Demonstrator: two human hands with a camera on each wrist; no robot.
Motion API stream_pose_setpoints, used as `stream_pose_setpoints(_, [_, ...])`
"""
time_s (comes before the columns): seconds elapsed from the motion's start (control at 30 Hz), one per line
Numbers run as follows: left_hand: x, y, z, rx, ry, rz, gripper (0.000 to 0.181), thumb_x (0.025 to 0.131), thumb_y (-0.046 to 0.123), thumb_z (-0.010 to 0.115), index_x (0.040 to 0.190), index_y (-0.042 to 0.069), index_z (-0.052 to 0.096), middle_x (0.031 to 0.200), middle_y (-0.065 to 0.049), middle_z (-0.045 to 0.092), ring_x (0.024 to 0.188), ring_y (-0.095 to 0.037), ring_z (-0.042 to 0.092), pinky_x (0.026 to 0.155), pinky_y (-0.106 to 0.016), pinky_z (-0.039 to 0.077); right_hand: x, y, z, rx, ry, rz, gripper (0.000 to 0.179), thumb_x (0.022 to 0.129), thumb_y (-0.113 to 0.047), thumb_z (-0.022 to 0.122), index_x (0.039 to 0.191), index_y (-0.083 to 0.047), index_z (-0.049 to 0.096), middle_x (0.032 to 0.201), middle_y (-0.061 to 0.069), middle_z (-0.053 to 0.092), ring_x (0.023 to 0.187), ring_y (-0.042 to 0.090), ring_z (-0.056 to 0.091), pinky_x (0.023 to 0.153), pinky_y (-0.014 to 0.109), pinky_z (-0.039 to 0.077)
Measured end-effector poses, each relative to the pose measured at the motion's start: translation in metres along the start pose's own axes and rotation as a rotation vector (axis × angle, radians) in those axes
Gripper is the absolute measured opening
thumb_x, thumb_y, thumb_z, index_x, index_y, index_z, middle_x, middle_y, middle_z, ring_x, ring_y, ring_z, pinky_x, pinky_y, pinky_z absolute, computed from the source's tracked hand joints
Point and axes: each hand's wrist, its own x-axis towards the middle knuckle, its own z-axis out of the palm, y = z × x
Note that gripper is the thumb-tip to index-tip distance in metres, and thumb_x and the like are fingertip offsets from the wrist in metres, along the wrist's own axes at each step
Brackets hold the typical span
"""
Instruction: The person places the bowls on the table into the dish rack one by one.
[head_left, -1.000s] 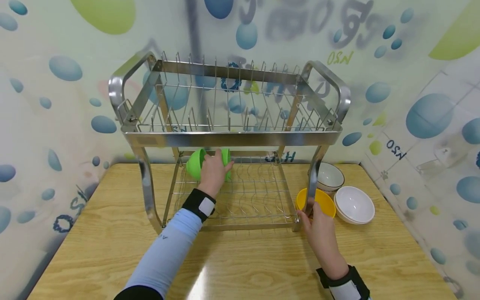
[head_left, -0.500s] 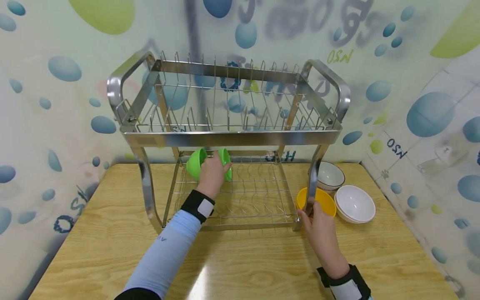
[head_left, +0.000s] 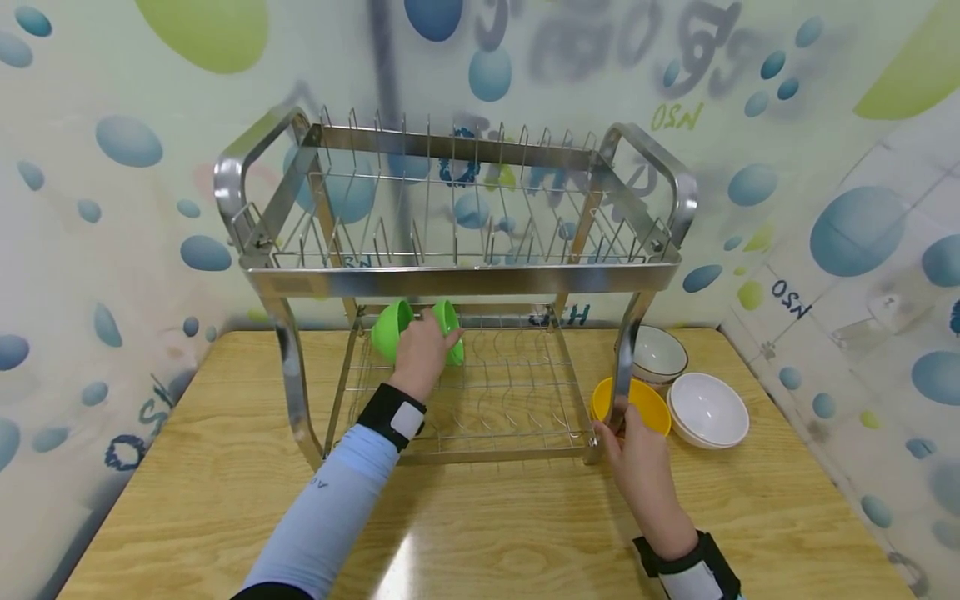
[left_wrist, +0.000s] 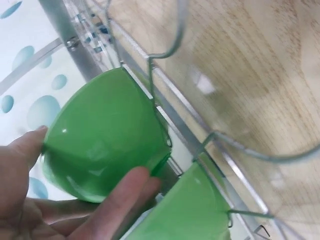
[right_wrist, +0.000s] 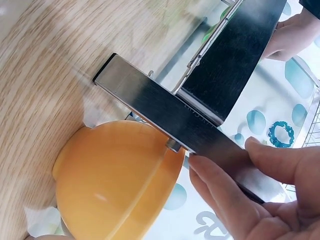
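Two green bowls stand on edge in the lower tier of a metal dish rack (head_left: 465,282), toward the back left. My left hand (head_left: 420,354) reaches into that tier and grips the right green bowl (head_left: 452,329). In the left wrist view the thumb lies on one side of this bowl (left_wrist: 105,132), and the fingers on the other, between it and the left green bowl (head_left: 390,331). That second bowl leans among the wires (left_wrist: 187,207). My right hand (head_left: 641,467) holds the rack's front right leg (right_wrist: 160,107) between thumb and fingers.
Right of the rack a yellow bowl (head_left: 651,406) sits close against the leg. White bowls (head_left: 708,408) and a dark-rimmed white bowl (head_left: 660,354) stand beside it. The upper tier has upright wires (head_left: 457,225). A patterned wall (head_left: 750,250) rises behind the wooden table (head_left: 510,533).
The right green bowl has tilted slightly, its top leaning left, with my left hand on it. My right hand has stayed on the rack leg.
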Motion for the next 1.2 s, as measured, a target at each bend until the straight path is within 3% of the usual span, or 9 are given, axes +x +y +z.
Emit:
stream_pose_setpoints(0.13, [-0.001, 0.001, -0.003, -0.023, -0.072, -0.021, 0.085, 0.093, 0.056, 0.048, 0.136, -0.015, 0.034, 0.051, -0.004, 0.044, 0.037, -0.013, 0.044, 0.033, -0.020, 0.032, 0.000, -0.001, 0.000, -0.007, -0.006, 0.005, 0.038, 0.088, -0.018, 0.068, 0.115, 0.001, 0.051, 0.090, 0.015, 0.066, 0.076, 0.025, 0.064, 0.068, 0.040, 0.056])
stream_pose_setpoints(0.23, [-0.002, 0.002, -0.006, -0.067, -0.116, -0.037, 0.090, 0.093, 0.057, 0.045, 0.139, -0.017, 0.027, 0.046, 0.001, 0.039, 0.034, -0.011, 0.039, 0.032, -0.019, 0.029, 0.000, -0.001, 0.000, -0.010, -0.007, 0.007, 0.038, 0.088, -0.018, 0.068, 0.115, 0.001, 0.051, 0.090, 0.015, 0.066, 0.075, 0.025, 0.063, 0.067, 0.039, 0.056])
stream_pose_setpoints(0.57, [-0.012, 0.008, -0.022, -0.096, -0.151, -0.042, 0.089, 0.095, 0.057, 0.041, 0.138, -0.020, 0.026, 0.049, -0.001, 0.042, 0.037, -0.014, 0.045, 0.034, -0.020, 0.035, 0.000, 0.000, 0.002, -0.009, 0.034, -0.043, 0.034, 0.087, -0.017, 0.069, 0.110, 0.002, 0.052, 0.083, 0.012, 0.063, 0.065, 0.020, 0.057, 0.058, 0.033, 0.051])
stream_pose_setpoints(0.7, [-0.023, 0.012, -0.034, -0.183, -0.142, -0.034, 0.079, 0.096, 0.053, 0.042, 0.134, -0.017, 0.035, 0.059, -0.007, 0.050, 0.043, -0.017, 0.051, 0.037, -0.022, 0.039, 0.000, 0.000, 0.001, -0.001, 0.023, -0.030, 0.034, 0.088, -0.017, 0.068, 0.111, 0.001, 0.052, 0.084, 0.012, 0.063, 0.067, 0.020, 0.059, 0.060, 0.034, 0.053])
stream_pose_setpoints(0.8, [-0.035, 0.014, -0.043, -0.268, -0.055, -0.001, 0.064, 0.097, 0.044, 0.048, 0.128, -0.012, 0.045, 0.076, -0.014, 0.059, 0.057, -0.021, 0.059, 0.045, -0.025, 0.047, -0.001, 0.000, 0.000, 0.012, 0.008, -0.015, 0.034, 0.089, -0.018, 0.067, 0.112, 0.001, 0.052, 0.086, 0.013, 0.064, 0.072, 0.022, 0.062, 0.064, 0.037, 0.055])
stream_pose_setpoints(0.93, [-0.050, 0.015, -0.048, -0.394, 0.156, 0.099, 0.039, 0.096, 0.029, 0.056, 0.115, -0.005, 0.058, 0.096, -0.018, 0.063, 0.079, -0.026, 0.064, 0.060, -0.030, 0.054, 0.000, 0.000, 0.000, 0.025, -0.008, -0.001, 0.034, 0.089, -0.018, 0.067, 0.114, 0.001, 0.051, 0.089, 0.014, 0.065, 0.078, 0.025, 0.065, 0.070, 0.040, 0.057])
stream_pose_setpoints(1.07, [-0.064, 0.015, -0.045, -0.505, 0.329, 0.194, 0.020, 0.093, 0.017, 0.059, 0.101, 0.000, 0.064, 0.094, -0.014, 0.063, 0.080, -0.023, 0.064, 0.064, -0.029, 0.055, 0.000, 0.000, 0.000, 0.025, -0.004, 0.007, 0.032, 0.092, -0.022, 0.063, 0.113, 0.001, 0.052, 0.088, 0.014, 0.065, 0.078, 0.025, 0.063, 0.070, 0.040, 0.056])
stream_pose_setpoints(1.2, [-0.075, 0.013, -0.037, -0.532, 0.442, 0.228, 0.013, 0.092, 0.012, 0.061, 0.094, 0.001, 0.066, 0.089, -0.010, 0.063, 0.075, -0.019, 0.062, 0.060, -0.026, 0.054, 0.001, -0.001, -0.001, 0.027, 0.005, 0.017, 0.032, 0.097, -0.028, 0.053, 0.111, 0.001, 0.055, 0.086, 0.013, 0.063, 0.074, 0.025, 0.057, 0.067, 0.036, 0.053])
